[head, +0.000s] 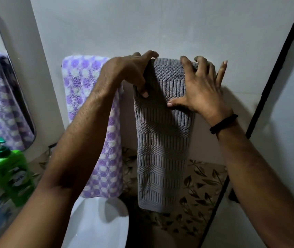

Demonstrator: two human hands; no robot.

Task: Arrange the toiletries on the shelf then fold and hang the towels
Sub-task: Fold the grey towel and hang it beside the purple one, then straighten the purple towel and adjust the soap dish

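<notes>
No legible text, brand or number anywhere; merely blurred, unreadable print on the green bottle (11, 173) at eight o'clock.

Bare forearms, black braided wristband (223, 123) on right wrist
</notes>
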